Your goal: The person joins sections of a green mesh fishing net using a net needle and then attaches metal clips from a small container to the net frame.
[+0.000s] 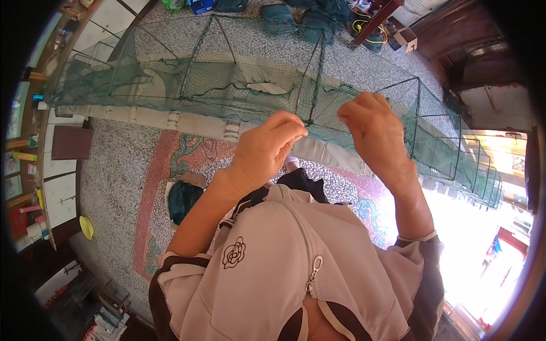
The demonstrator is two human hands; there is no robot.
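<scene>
A long green mesh fish trap [256,71] with dark rectangular frames stretches across in front of me from left to right. My left hand [267,145] is closed in a pinch close to the lower corner of one dark frame bar [314,79]. Higher and to the right, my right hand [372,125] is also pinched, raised in front of the mesh. Whatever lies between the fingertips of either hand is too thin or hidden to make out. A pale opening [267,88] shows in the netting left of the frame.
Beneath the trap runs a pale bench-like support [199,125]. Dark green bundles of netting [278,14] and a cardboard box [406,38] lie on the speckled floor beyond. A dark green bundle [185,202] sits near my left forearm. White cabinets [60,199] line the left; bright light enters at the right.
</scene>
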